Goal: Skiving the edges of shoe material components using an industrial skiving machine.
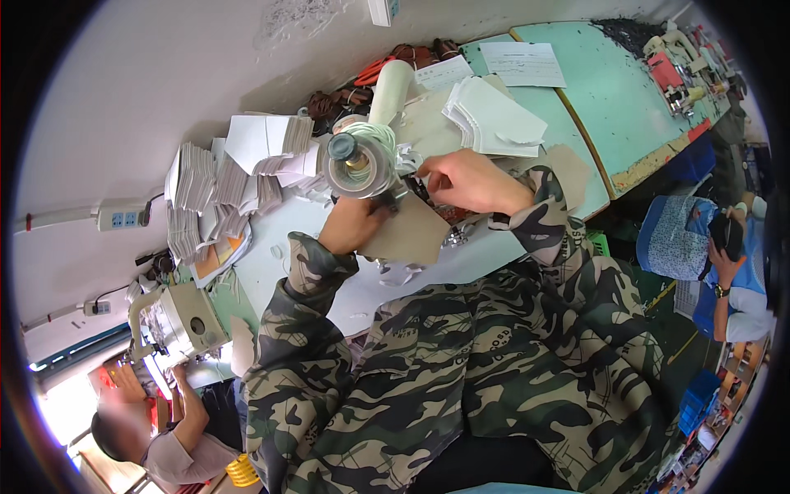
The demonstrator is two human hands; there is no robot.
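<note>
A bench machine topped by a round clear reel (382, 171) of pale green cord stands before me, with a dark knob (344, 148) over it. Below the reel, a grey-beige flat piece (415, 232) lies at the machine's working point. My left hand (350, 226) grips the left side of this piece; its fingertips are partly hidden under the reel. To the right of the machine, my right hand (473, 181) has its fingers bent in a pinch beside the machine's head. Whatever they hold is too small to make out.
Stacks of white cut pieces (193, 185) line the left of the table; more white sheets (494, 115) lie at the back. A white roll (391, 90) stands behind the reel. Sewing machines stand left (181, 321) and far right (675, 78). Other people sit at lower left and right.
</note>
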